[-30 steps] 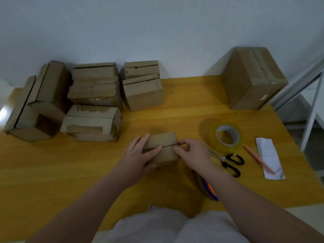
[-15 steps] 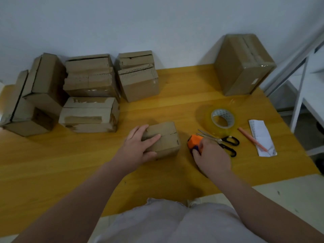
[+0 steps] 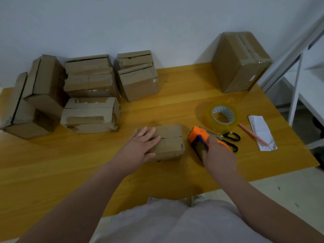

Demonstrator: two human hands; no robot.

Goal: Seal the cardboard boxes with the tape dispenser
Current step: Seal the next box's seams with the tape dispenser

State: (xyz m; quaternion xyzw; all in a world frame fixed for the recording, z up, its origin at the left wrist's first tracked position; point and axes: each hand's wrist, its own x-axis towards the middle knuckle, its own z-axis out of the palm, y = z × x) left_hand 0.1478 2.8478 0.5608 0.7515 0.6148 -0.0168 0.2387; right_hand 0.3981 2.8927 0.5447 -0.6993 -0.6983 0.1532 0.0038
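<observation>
Single head-worn view, looking forward and down, close over the wooden table (image 3: 175, 109), wall behind.

The table (image 3: 175, 95) is honey-yellow wood, banded paler and darker across. At centre the box (image 3: 170, 135) is plain brown; the boxes (image 3: 89, 85) at upper left are the same brown with pale torn patches. The dispenser (image 3: 198, 136) is orange and blue. Right of it lie a clear yellowish tape roll (image 3: 226, 110) with a white core, black-handled scissors (image 3: 226, 135), a salmon pencil (image 3: 250, 133) and white paper (image 3: 259, 125).

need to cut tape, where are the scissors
Head view, right side: scissors on the table between the tape roll and the right hand gripping the tape dispenser.
</observation>
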